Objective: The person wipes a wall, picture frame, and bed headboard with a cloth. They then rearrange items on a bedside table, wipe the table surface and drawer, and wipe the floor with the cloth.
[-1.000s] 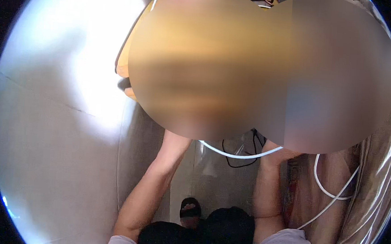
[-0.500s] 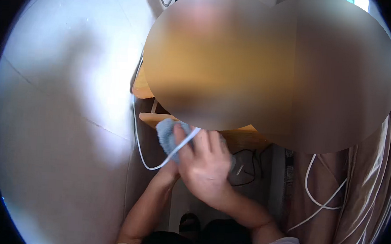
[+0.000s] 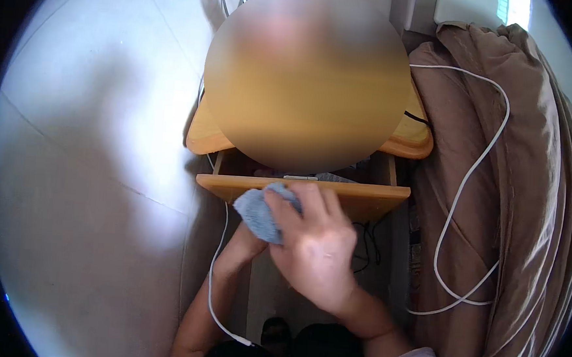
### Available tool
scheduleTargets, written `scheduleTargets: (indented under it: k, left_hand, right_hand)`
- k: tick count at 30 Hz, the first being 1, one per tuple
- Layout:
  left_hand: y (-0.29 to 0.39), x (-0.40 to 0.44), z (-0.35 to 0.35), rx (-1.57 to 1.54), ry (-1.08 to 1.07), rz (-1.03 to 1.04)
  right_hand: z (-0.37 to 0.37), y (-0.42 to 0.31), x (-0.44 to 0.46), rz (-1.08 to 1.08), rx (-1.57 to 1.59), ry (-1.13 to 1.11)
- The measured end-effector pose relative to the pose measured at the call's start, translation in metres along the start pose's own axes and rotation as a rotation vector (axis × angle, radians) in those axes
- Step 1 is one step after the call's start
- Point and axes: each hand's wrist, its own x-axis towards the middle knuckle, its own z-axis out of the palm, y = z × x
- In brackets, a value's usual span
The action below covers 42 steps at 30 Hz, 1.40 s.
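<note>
A light blue-grey fuzzy cloth [image 3: 259,215] is bunched at the front of the pulled-out wooden drawer [image 3: 370,192]. My right hand [image 3: 315,239], slightly smeared by motion, is closed on the cloth, with the thumb across it and the fingertips by the drawer's top edge. Behind the cloth and my right hand, my left hand [image 3: 251,240] is mostly hidden; only its wrist side shows, below the drawer front. A white cable [image 3: 211,285] hangs left of my left forearm, its end near my lap.
Above the drawer is a wooden tabletop [image 3: 207,134], largely blurred out. Brown fabric [image 3: 475,190] hangs in folds at the right, with another white cable [image 3: 453,208] across it. A pale tiled surface [image 3: 68,198] fills the left. Dark cords [image 3: 370,242] lie beneath the drawer.
The white cable that crossed my right hand now hangs to the left of my forearm. My right hand and the cloth have shifted slightly right. More of the drawer and brown fabric shows.
</note>
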Motion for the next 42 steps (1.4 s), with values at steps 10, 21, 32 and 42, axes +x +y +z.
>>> scheduleTargets:
  k: [10, 21, 32, 42]
  left_hand:
    - [0.000, 0.011, -0.047, 1.072, -0.191, -0.296]
    - [-0.111, 0.007, -0.062, 0.692, 0.091, -0.115]
    - [-0.025, 0.001, -0.024, 0.815, 0.621, 0.344]
    - [-0.033, -0.003, -0.056, 1.146, 0.592, 0.556]
  right_hand:
    - [-0.069, 0.065, -0.007, 0.416, 0.659, 0.384]
    - [-0.084, 0.113, 0.079, 0.400, 0.675, 0.513]
    - [-0.070, 0.121, 0.069, 0.362, 0.408, 0.615]
    - [-0.077, 0.045, 0.035, 0.086, 0.024, 0.225]
